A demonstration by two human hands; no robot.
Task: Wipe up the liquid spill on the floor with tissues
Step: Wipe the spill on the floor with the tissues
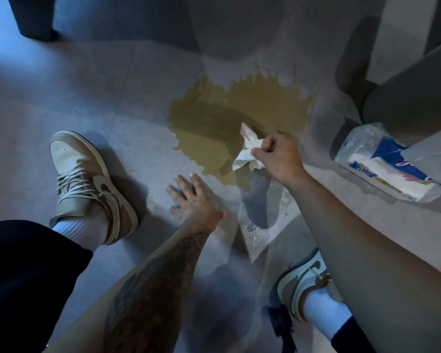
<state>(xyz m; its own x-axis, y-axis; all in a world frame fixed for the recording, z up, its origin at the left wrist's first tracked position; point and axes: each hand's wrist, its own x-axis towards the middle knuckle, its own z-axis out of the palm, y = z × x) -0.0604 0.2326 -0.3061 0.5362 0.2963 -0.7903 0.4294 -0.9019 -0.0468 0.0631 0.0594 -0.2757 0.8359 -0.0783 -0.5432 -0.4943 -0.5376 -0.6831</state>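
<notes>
A wide brown liquid spill spreads over the grey floor in the middle of the head view. My right hand is shut on a crumpled white tissue, held just above the spill's near right edge. My left hand lies flat on the floor with fingers spread, just left of the spill's near tip and holding nothing. A plastic pack of white tissues lies on the floor at the right, its wrapper torn open.
My left shoe stands left of the spill and my right shoe at the lower right. Small wet droplets shine on the floor near my left wrist. Grey furniture rises behind the tissue pack. A dark furniture leg stands far left.
</notes>
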